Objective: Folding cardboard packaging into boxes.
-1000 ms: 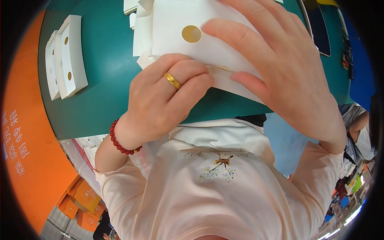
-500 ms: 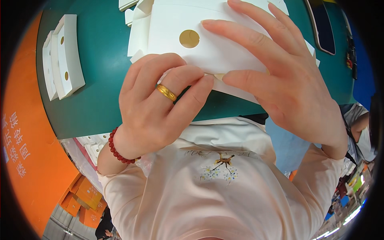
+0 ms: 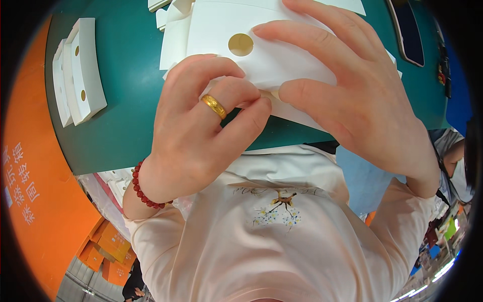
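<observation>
A white cardboard piece with a round gold-brown spot lies before me at the far edge of the picture. My left hand is at its near edge, thumb and forefinger pinched together. What sits between those fingertips is too small to make out. My right hand rests over the right part of the cardboard with its fingers spread. Its thumb touches near the pinching fingers, and its forefinger lies flat on the white surface. A white flap shows below the near edge, between both hands.
On the green table, two narrow white box pieces with gold-brown spots stand at the left. A dark-screened phone lies far right, near some small dark items. An orange surface borders the table's left side.
My left hand has tilted and lifted slightly, its fingers still pinched at the near edge. My right thumb has shifted a little away from the table's near edge. The cardboard has barely moved.
</observation>
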The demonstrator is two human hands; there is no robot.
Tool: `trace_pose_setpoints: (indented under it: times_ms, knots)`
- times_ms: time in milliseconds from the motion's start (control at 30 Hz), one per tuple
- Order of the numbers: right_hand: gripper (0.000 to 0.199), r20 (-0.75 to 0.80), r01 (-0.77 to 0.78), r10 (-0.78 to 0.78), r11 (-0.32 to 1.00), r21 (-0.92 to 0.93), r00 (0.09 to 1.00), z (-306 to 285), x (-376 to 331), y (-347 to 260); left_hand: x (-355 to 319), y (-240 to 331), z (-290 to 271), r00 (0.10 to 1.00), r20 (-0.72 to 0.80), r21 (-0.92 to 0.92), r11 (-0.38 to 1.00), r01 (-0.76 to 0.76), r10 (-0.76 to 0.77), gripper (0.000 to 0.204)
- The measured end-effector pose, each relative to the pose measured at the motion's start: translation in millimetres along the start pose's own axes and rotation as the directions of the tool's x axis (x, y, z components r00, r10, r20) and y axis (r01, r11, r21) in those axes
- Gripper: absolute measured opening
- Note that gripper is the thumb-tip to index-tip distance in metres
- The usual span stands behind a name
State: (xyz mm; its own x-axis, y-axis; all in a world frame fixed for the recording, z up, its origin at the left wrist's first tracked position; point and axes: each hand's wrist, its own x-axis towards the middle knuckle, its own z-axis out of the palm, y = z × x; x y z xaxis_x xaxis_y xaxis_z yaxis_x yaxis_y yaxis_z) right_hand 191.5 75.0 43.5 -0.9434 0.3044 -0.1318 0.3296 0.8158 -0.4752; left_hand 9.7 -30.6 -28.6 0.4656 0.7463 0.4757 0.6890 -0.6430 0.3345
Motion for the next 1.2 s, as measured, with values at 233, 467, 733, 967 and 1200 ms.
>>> trace_pose_setpoints:
  times_ms: [233,467,733,967,1200]
  knots:
    - [0.042,0.032,0.042,-0.042,0.999,-0.001,0.999,-0.6,1.8,-4.3,0.8,4.5,-2.0,0.999,0.029,0.089,0.996,0.014,-0.016,0.028]
    - [0.041,0.069,0.086,-0.086,0.996,0.004,0.994,0.9,6.5,-5.4,0.6,1.4,4.4,0.997,-0.04,0.091,0.993,0.073,-0.07,0.024]
    - [0.04,0.101,0.133,-0.135,0.991,0.027,0.986,-3.8,-7.6,8.9,2.6,1.5,-5.2,0.995,0.006,0.045,0.994,0.098,-0.098,0.024]
    - [0.039,0.118,0.168,-0.173,0.985,0.048,0.978,-3.1,7.1,-0.2,4.1,3.3,-4.0,0.999,0.043,0.099,0.995,0.001,-0.005,0.028]
    - [0.038,0.141,0.203,-0.209,0.978,0.052,0.968,-4.4,-2.4,6.2,3.8,2.0,-0.9,0.999,0.042,0.056,0.998,0.025,-0.027,0.029]
